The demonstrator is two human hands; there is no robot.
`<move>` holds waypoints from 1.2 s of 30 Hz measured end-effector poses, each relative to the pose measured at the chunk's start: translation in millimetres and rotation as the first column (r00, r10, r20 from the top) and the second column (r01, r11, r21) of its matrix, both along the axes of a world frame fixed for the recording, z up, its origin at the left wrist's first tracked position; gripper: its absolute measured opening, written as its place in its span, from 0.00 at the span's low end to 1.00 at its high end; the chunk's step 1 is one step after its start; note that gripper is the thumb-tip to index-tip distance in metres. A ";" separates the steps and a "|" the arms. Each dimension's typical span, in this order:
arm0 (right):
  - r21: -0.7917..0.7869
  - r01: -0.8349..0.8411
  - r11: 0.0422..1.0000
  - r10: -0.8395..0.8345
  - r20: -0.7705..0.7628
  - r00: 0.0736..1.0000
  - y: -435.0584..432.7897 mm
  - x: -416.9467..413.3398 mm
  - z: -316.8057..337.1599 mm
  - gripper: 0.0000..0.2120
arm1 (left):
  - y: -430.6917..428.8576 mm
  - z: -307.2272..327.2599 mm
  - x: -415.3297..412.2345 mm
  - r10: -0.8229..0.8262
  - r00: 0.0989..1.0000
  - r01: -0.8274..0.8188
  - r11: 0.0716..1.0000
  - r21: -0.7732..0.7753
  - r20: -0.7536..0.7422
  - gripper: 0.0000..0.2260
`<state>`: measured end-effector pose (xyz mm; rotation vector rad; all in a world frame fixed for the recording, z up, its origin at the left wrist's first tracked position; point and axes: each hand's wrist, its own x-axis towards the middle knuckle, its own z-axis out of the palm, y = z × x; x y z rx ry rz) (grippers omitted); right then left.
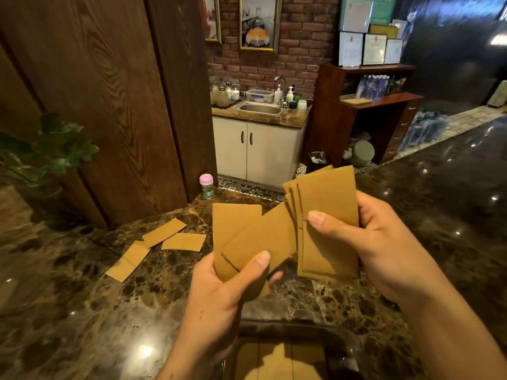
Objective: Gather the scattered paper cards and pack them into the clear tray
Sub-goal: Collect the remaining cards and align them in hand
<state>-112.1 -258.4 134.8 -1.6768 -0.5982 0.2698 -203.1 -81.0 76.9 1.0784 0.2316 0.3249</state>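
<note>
both hands [301,270] grip fanned cards [326,215]; three cards [164,242] lie near a pink-capped jar [206,185].

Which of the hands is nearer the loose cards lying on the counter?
Left. The left hand is just right of the loose cards; the right hand is farther right, beyond it.

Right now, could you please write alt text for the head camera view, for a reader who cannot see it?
Two bare hands hold fanned brown paper cards above a dark marble counter: the left hand grips two, the right hand a small stack. Three loose cards lie on the counter to the left, and a clear tray holding cards sits nearest the viewer.
</note>
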 end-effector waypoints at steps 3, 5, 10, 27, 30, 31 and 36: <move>0.006 -0.003 1.000 0.003 -0.039 0.999 -0.8 -1.3 -6.7 0.13 | -0.7 0.7 3.0 0.087 0.996 -0.085 0.994 -0.062 0.029 0.11; -0.063 -0.060 0.996 0.056 -0.053 0.997 -4.5 -0.5 -8.1 0.10 | -1.4 1.5 3.3 0.111 0.993 -0.109 0.992 -0.057 0.038 0.11; -0.184 -0.178 0.967 0.163 -0.094 0.982 -9.6 1.9 -3.1 0.11 | 4.9 -3.8 3.7 0.049 0.999 -0.046 0.991 0.127 -0.022 0.07; 0.326 0.027 0.945 0.128 -0.443 0.888 16.5 -26.9 -41.4 0.17 | -6.8 -7.0 7.5 -0.073 0.997 0.073 0.956 0.285 -0.008 0.11; 0.320 0.005 0.947 0.150 -0.458 0.876 14.3 -23.8 -41.8 0.13 | -4.5 -7.8 5.0 -0.199 0.979 0.205 0.940 0.274 -0.048 0.11; 0.314 -0.008 0.949 0.159 -0.458 0.875 12.8 -21.2 -41.1 0.11 | -2.5 -7.8 3.6 -0.237 0.970 0.244 0.933 0.264 -0.058 0.11; 0.261 -0.022 0.965 0.128 -0.398 0.908 4.6 -9.1 -28.9 0.10 | 8.7 -11.3 2.6 -0.273 0.961 0.272 0.922 0.276 -0.036 0.13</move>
